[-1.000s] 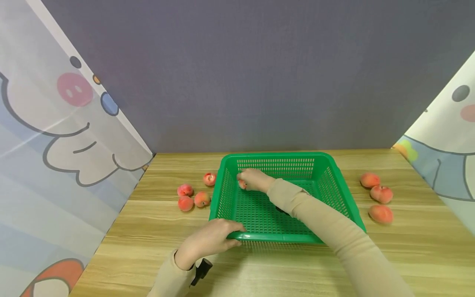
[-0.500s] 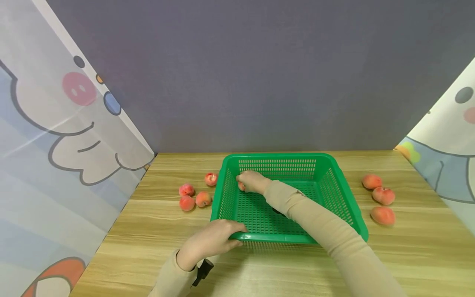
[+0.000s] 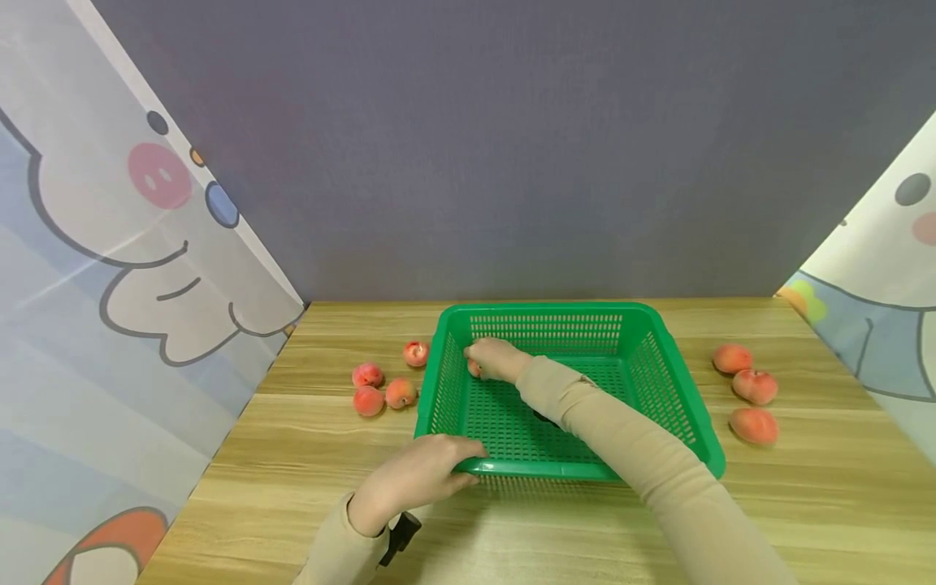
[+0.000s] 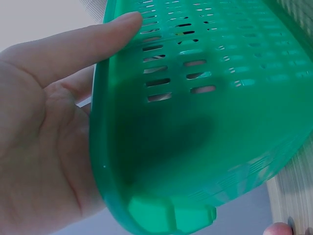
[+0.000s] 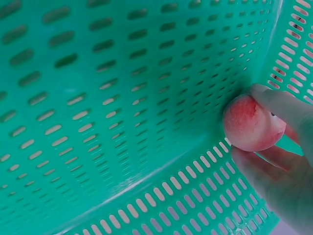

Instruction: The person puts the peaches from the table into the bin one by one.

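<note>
A green plastic basket (image 3: 563, 470) with slotted walls stands on the wooden table. My left hand (image 3: 420, 471) grips its near rim at the left corner; in the left wrist view the thumb lies on the outer wall and the fingers reach behind the rim. Inside the basket, by the left wall toward the back, my right hand (image 3: 499, 358) holds a peach (image 5: 252, 123) between thumb and fingers. The right wrist view shows that peach low in the basket, close to where floor and wall meet. No other peach shows inside the basket.
Several peaches (image 3: 368, 400) lie on the table left of the basket, one of them close to its left wall. Three more peaches (image 3: 755, 387) lie to the right. A grey wall (image 3: 541, 162) rises behind the table (image 3: 292, 487), with cartoon-printed sheets (image 3: 146, 268) at both sides.
My right hand has shifted very slightly left with the peach, beside the basket's left wall. The left hand keeps its grip on the rim. The head view has shifted a little.
</note>
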Demonstrator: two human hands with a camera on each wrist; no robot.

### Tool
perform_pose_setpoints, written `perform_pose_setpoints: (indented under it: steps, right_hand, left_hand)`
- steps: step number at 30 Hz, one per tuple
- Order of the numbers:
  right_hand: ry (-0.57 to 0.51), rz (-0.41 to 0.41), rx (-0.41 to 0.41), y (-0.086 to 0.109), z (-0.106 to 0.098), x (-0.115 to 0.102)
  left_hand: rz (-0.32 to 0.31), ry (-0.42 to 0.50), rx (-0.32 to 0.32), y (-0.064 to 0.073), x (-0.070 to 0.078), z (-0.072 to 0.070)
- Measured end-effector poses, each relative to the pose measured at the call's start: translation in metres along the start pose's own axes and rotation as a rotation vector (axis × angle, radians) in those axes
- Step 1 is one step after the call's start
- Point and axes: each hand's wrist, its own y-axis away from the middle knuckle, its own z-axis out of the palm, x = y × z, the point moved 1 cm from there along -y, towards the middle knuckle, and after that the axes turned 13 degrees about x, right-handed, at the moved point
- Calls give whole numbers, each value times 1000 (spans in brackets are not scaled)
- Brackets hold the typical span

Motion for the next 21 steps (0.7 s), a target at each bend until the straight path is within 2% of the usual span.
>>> perform_pose_setpoints:
  steps: [10,21]
  right_hand:
    - [5,-1,12,0,0,-1]
    - [45,22,-11,3,-4,-4]
  left_hand:
    - [4,-17,6,0,0,1]
    - [7,-15,21,1,0,1]
